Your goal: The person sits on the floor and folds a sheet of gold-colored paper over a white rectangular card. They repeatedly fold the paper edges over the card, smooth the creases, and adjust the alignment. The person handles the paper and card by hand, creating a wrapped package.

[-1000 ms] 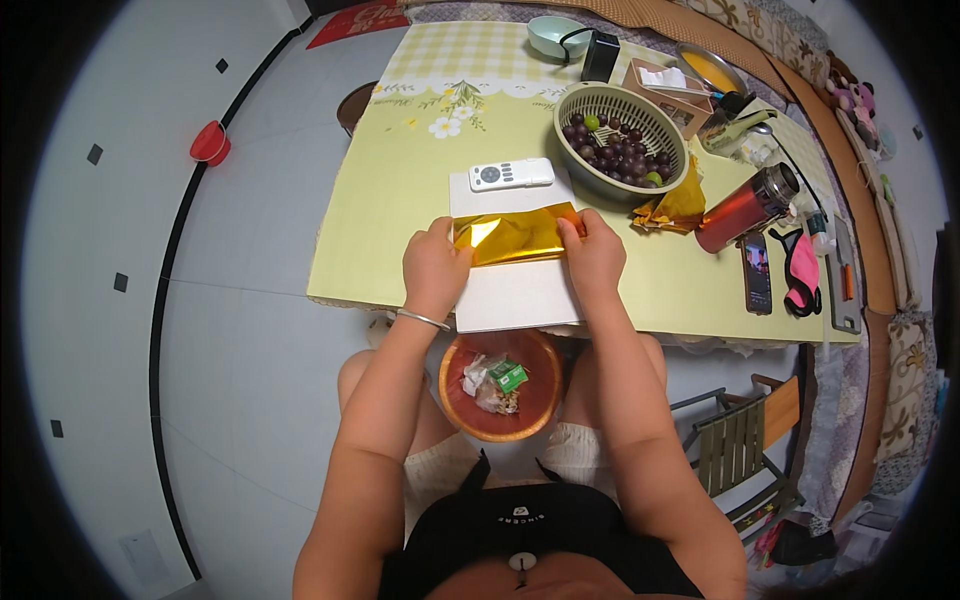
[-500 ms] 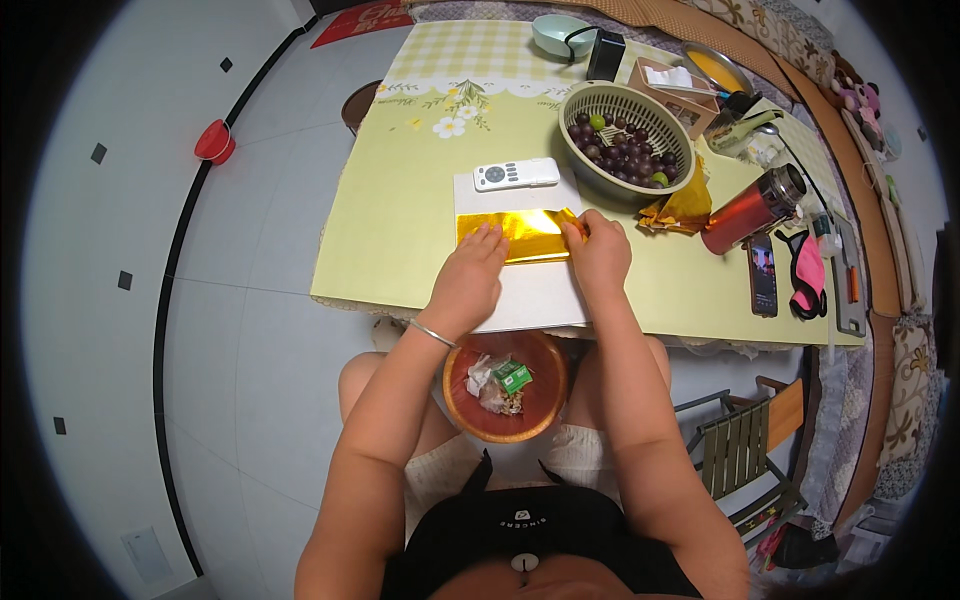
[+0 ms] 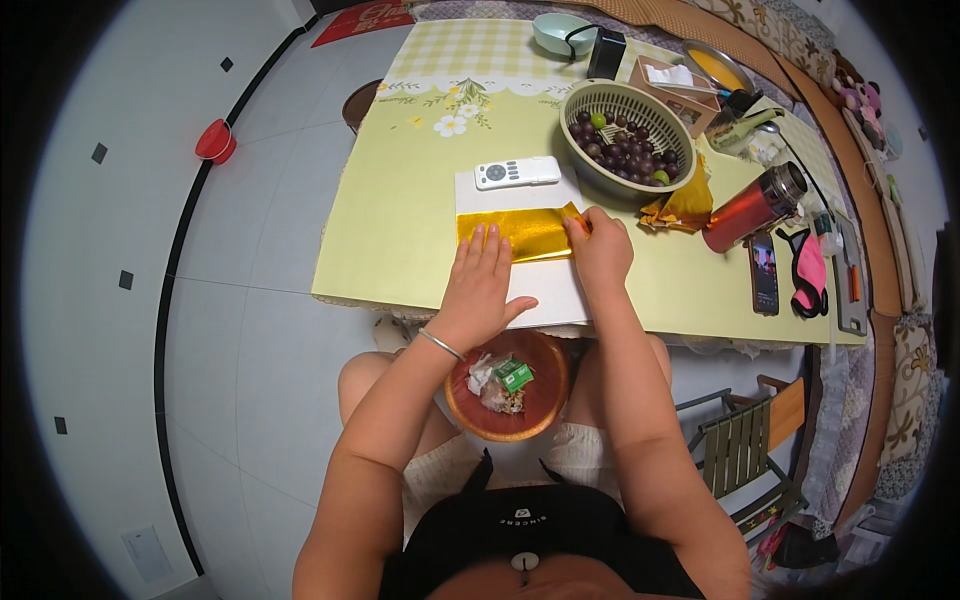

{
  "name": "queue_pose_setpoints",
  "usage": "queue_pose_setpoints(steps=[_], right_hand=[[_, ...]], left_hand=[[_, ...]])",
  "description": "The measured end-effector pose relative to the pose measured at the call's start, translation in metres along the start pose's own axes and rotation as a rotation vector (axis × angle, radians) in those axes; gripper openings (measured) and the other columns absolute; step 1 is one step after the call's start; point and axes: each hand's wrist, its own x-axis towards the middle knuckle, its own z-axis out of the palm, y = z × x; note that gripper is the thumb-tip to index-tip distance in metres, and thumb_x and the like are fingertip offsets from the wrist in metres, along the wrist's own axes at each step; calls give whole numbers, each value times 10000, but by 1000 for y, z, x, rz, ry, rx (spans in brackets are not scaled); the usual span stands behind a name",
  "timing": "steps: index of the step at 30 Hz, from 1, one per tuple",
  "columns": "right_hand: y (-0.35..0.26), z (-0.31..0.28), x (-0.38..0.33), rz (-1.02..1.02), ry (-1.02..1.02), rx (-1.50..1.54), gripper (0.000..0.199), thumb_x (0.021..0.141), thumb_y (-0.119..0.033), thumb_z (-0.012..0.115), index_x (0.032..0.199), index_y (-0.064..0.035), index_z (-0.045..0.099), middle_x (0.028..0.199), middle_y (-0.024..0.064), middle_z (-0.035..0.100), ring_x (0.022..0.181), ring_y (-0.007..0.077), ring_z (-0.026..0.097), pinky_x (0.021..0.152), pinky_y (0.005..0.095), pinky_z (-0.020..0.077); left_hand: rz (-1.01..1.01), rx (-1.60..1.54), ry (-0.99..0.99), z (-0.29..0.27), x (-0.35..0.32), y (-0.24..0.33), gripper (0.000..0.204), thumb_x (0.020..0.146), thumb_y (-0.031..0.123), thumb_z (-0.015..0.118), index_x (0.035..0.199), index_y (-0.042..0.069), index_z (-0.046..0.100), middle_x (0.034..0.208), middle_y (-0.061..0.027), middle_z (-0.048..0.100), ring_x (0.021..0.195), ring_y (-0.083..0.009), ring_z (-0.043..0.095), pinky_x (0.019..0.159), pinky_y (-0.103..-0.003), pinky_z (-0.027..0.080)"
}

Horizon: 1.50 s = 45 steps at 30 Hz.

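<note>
A shiny gold foil sheet, lying as a long strip, rests on a white board near the table's front edge. My left hand lies flat on the strip's left part, fingers stretched and thumb out to the side. At the strip's right end my right hand is closed, pinching the foil's edge between thumb and fingers. Just beyond the strip, a white remote control lies across the top of the board.
Beyond my right hand stand a basket of grapes, crumpled gold foil and a red thermos. A phone and a pink-and-black eye mask lie farther right. Below the table edge, a brown bin stands between my knees.
My left hand has flattened, its thumb spreading out to the right, and sits slightly lower. The right hand keeps its pinch at the foil's right end.
</note>
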Motion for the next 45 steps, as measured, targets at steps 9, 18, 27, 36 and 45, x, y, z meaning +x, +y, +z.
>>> queue_pose_setpoints(steps=[9,18,27,36,45], right_hand=[[-12,-12,-3,-182,29,-162,570,834,-215,732,1318,31,558,1295,205,589,1252,393,519,1065,480,404],[-36,-3,-44,-598,-544,197,781,950,-503,578,1502,16,390,1573,224,365,1496,369,280,1226,504,201],[1,-20,-28,-377,-508,-206,959,933,-637,526,1560,34,251,1641,234,203,1545,332,150,1247,446,148],[20,-26,-12,-274,-279,-145,695,955,-408,615,1438,59,439,1537,249,379,1439,364,347,1185,451,281],[11,-14,5,308,-375,878,407,998,-51,539,1387,56,491,831,100,660,668,121,646,608,259,551]], left_hand=[[6,43,-65,-7,0,10,880,855,660,624,1548,169,392,1550,-396,240,1471,-544,181,1196,-609,141],[-40,-25,-89,3,1,6,936,800,560,706,1555,121,370,1597,-341,194,1506,-507,102,1226,-569,80],[-128,43,-71,-10,-14,10,1112,783,708,673,1522,-52,336,1582,-378,184,1502,-503,138,1214,-579,109],[-145,-249,309,-10,1,-49,274,842,251,725,1001,29,731,1137,-178,691,1127,-370,580,988,-472,443],[-266,-283,361,-7,34,-72,323,766,17,756,1077,35,673,1094,-129,652,1043,-323,599,953,-412,476]])
